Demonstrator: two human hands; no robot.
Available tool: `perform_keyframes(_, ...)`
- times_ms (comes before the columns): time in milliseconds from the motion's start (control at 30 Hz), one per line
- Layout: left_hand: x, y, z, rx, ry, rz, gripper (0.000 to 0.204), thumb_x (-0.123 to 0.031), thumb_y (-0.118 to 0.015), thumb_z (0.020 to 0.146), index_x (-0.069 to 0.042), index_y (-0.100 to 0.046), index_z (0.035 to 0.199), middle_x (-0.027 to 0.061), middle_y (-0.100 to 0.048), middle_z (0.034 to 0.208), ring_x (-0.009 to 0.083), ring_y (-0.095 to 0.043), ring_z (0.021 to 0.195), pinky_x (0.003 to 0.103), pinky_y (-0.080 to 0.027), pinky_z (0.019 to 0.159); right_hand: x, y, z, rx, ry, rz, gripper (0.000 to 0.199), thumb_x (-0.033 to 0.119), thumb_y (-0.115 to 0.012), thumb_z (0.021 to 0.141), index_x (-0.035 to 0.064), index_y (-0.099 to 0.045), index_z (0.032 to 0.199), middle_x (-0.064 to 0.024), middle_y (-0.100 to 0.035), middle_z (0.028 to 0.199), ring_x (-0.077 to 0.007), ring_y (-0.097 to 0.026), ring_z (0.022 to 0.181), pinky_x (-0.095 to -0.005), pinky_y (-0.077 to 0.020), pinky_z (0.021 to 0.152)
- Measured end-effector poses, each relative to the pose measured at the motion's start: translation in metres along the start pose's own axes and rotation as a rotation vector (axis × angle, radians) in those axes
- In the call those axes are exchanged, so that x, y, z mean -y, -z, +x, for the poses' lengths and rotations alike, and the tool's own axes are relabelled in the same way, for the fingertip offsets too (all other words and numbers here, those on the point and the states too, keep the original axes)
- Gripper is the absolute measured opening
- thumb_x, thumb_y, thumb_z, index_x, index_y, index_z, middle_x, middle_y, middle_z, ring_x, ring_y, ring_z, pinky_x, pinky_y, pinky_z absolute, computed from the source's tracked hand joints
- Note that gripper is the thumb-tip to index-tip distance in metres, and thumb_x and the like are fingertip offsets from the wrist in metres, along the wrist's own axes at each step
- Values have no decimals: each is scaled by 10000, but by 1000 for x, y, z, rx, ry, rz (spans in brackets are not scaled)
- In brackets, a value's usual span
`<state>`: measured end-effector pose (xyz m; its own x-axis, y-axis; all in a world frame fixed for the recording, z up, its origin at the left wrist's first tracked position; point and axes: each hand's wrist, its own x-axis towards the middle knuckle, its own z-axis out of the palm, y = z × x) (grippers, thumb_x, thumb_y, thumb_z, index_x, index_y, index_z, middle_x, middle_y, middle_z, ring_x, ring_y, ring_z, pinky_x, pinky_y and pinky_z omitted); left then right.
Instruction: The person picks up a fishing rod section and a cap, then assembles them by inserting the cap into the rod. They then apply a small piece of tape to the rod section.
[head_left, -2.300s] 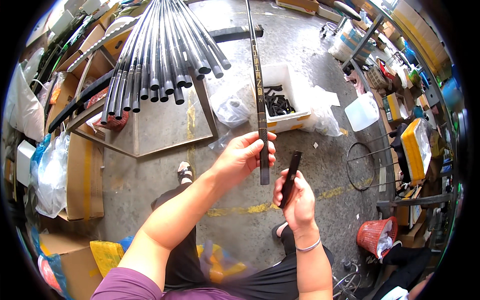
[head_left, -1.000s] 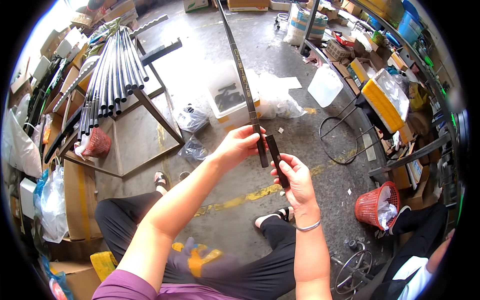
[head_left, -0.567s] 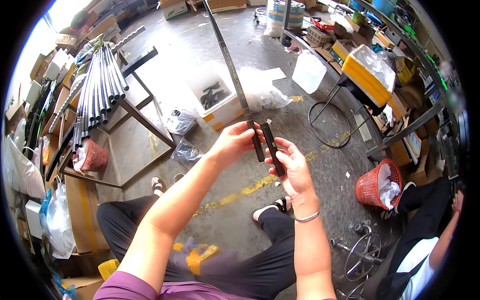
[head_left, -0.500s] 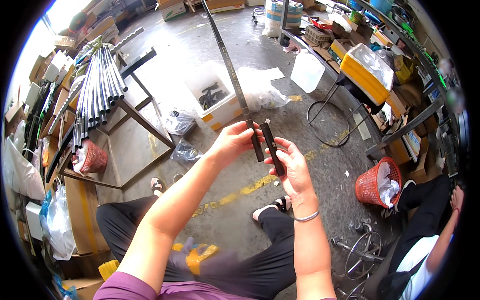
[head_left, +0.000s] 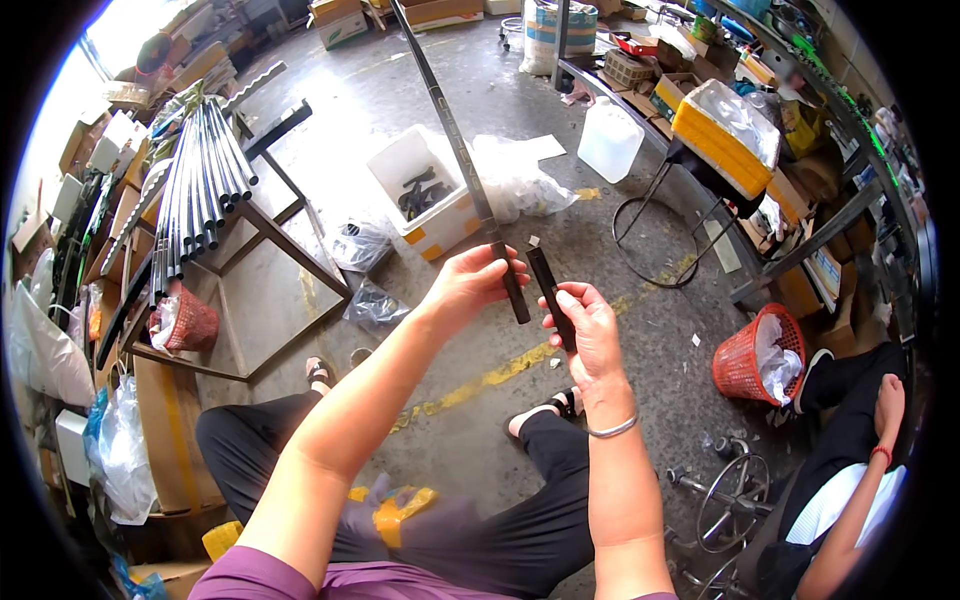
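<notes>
A long, slim black rod (head_left: 462, 150), by its look a fishing rod, slants up and away across the middle. My left hand (head_left: 470, 277) is closed round it close to its thick lower end, which sticks out below my fingers. To its right, my right hand (head_left: 592, 335) grips a short black tube-like piece (head_left: 541, 272), thumb on top and fingers curled beneath. This piece stands at a tilt beside the rod's end, with a narrow gap between them. Whether it is hollow cannot be made out.
Several dark poles (head_left: 205, 175) lie on a metal frame (head_left: 300, 235) at left. Beyond my hands stands a white box (head_left: 440, 232) with black parts inside. A yellow-sided box (head_left: 718, 150) rests on a stool at right, near a red basket (head_left: 745, 362). Another person (head_left: 850, 470) sits at lower right.
My right hand has turned and its fingers have curled further in round the short black piece, the thumb now lying across it. My left hand keeps its hold on the rod.
</notes>
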<state>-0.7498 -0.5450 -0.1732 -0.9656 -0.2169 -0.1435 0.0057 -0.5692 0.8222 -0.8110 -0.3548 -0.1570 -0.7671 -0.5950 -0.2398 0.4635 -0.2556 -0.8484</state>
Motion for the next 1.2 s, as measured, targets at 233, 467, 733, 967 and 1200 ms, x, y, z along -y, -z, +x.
perform_keyframes(233, 13, -13, 3, -1, 4, 44, 273, -186, -623, 884, -46, -593, 1116, 59, -646, 992, 156, -612, 908, 328, -498, 806, 12, -14, -3, 121, 75, -126, 244, 35, -574, 863, -35, -552, 1096, -75, -641, 937, -94, -577, 712, -198, -460, 566)
perform_keyframes(467, 33, -25, -4, 14, 77, 56, 361, -198, -645, 870, -50, -568, 1190, 53, -615, 1089, 138, -593, 965, 310, -481, 848, 22, -22, 16, 119, 150, -77, 263, 37, -562, 879, -39, -552, 1130, -56, -635, 942, -69, -570, 722, -189, -464, 599)
perform_keyframes(733, 37, -28, -9, 28, 116, 84, 275, -173, -563, 918, -49, -557, 1164, 46, -627, 1038, 170, -605, 984, 349, -497, 876, 29, -30, 34, 70, 97, -78, 285, 33, -573, 871, -42, -556, 1145, -59, -633, 934, -89, -593, 750, -209, -480, 610)
perform_keyframes(967, 10, 0, 13, 113, 14, -2, 282, -228, -639, 870, -81, -594, 1106, 69, -639, 1040, 192, -613, 971, 377, -479, 894, 26, -1, 8, 71, 132, -162, 230, 38, -549, 870, -21, -583, 1090, -64, -655, 973, -90, -601, 749, -200, -457, 613)
perform_keyframes(1200, 8, 1, 25, 70, 15, -35, 247, -178, -612, 887, -74, -594, 1110, 72, -634, 1062, 204, -608, 983, 368, -488, 880, 24, 24, -8, 86, 78, -218, 247, 19, -555, 858, -16, -585, 1101, -82, -663, 966, -88, -602, 749, -189, -468, 608)
